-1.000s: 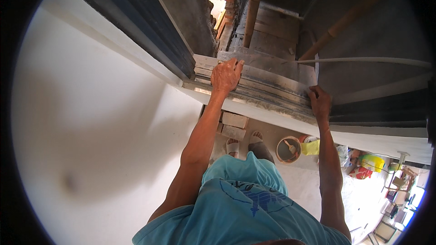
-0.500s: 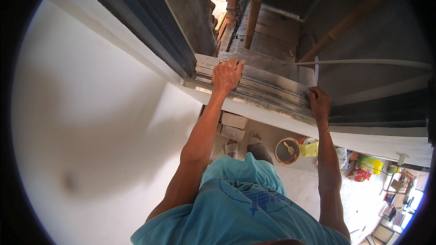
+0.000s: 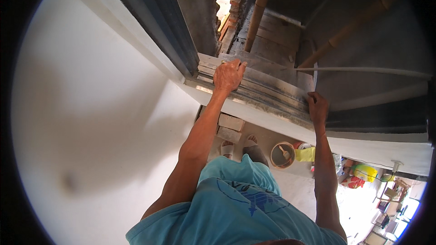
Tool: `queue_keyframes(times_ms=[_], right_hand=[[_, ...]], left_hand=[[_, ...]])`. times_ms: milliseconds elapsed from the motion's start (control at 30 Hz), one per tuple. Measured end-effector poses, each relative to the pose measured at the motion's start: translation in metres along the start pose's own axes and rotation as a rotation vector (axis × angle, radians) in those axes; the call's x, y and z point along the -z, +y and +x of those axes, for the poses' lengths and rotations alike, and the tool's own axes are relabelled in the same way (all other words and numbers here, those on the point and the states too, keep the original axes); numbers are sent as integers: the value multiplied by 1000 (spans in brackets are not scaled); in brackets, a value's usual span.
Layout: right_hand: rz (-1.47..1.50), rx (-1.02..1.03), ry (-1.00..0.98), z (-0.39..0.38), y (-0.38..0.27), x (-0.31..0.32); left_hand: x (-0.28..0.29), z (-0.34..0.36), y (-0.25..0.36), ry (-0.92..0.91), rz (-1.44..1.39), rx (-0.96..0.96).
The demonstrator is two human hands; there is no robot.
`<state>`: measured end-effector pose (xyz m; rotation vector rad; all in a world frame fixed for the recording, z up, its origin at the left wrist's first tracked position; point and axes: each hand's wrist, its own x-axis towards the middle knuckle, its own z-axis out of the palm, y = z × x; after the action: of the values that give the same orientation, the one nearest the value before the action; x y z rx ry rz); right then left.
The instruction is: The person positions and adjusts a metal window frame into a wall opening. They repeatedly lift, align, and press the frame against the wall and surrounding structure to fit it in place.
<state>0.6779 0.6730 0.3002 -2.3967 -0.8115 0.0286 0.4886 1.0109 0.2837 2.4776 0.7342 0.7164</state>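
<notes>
Below me runs the bottom track of a window frame (image 3: 272,91), grey and dusty, with several parallel rails. My left hand (image 3: 228,76) lies over the track near its left end, fingers curled down around the far rail; their tips are hidden. Further right, my right hand (image 3: 319,108) is closed at the edge of a dark sliding window sash (image 3: 372,104). Its thumb and forefinger press together there, and the other fingers are mostly out of sight. Both arms stretch forward from my body.
Outside are wooden boards (image 3: 274,41), bamboo poles (image 3: 259,13) and a broken brick opening (image 3: 234,4). A white wall (image 3: 100,109) stands at left. Below lie bricks (image 3: 230,122), a bucket with a brush (image 3: 282,155) and a yellow bag (image 3: 365,172).
The view has shifted slightly, and the floor things appear a little further left. Both hands keep their places on the window, with hardly any movement.
</notes>
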Motion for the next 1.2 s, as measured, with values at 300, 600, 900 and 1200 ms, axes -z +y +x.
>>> queue_keyframes(times_ms=[300,600,900,1200], right_hand=[[-29,38,9,0,3,-1],[-17,19,-11,1,2,-1],[-30,23,2,0,-1,-1],[-54,54,-3,3,13,-5]], left_hand=[[0,-1,-1,6,-32,3],[0,0,-1,-45,-26,39],[5,0,2,-98,-38,102],[7,-1,4,-59,-64,88]])
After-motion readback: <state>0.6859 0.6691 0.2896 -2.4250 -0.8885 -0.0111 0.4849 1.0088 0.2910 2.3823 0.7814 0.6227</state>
